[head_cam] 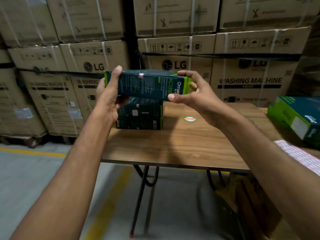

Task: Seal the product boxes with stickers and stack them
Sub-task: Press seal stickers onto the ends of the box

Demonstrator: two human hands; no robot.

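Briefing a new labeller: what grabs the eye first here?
A dark green box held centre frame, left hand and right hand at its ends, a sticker on its top edge. Below it another box sits on the table; LG cartons wall the background.

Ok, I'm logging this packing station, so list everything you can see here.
held box: one, teal-green, in both hands above the table
seal sticker: one, white-red, on the held box's top edge
lower box: at least one, teal-green, on the table under the held box
right box: one, teal-green, far right
sticker sheet: one, red-white, near right
round label: one, green-red, mid-table
table: one, wood-brown, centre
cartons: many, brown, stacked behind
left hand: one, grips the held box's left end
right hand: one, grips its right end
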